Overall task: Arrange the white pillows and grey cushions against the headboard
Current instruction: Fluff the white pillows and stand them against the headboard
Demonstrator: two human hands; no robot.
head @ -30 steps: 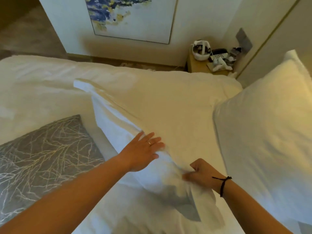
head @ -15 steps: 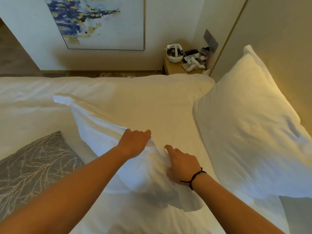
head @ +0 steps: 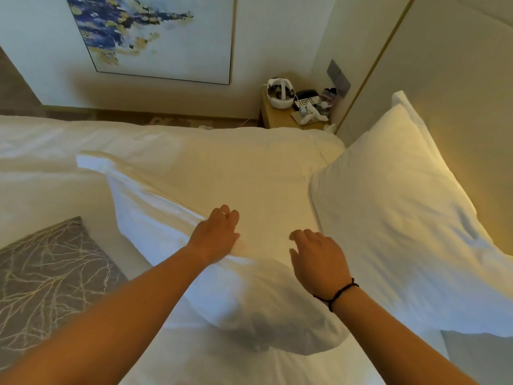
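Note:
A white pillow (head: 172, 218) lies in the middle of the white bed (head: 33, 173), one long edge raised. My left hand (head: 215, 234) rests palm down on that raised edge, fingers spread. My right hand (head: 319, 259) hovers or rests flat on the pillow's top just to the right, fingers apart, holding nothing. A second white pillow (head: 402, 226) leans against the beige headboard (head: 458, 79) on the right. A grey cushion (head: 47, 284) with a pale branch pattern lies flat at the lower left.
A small wooden bedside table (head: 277, 118) stands beyond the bed's far corner, carrying a white headset, a phone and small items. A large blue and yellow painting (head: 155, 37) hangs on the far wall. The floor shows past the bed's far edge.
Both hands have let go of the pillow's edge and moved up onto its top, fingers now spread. The view has tilted so more of the headboard pillow shows.

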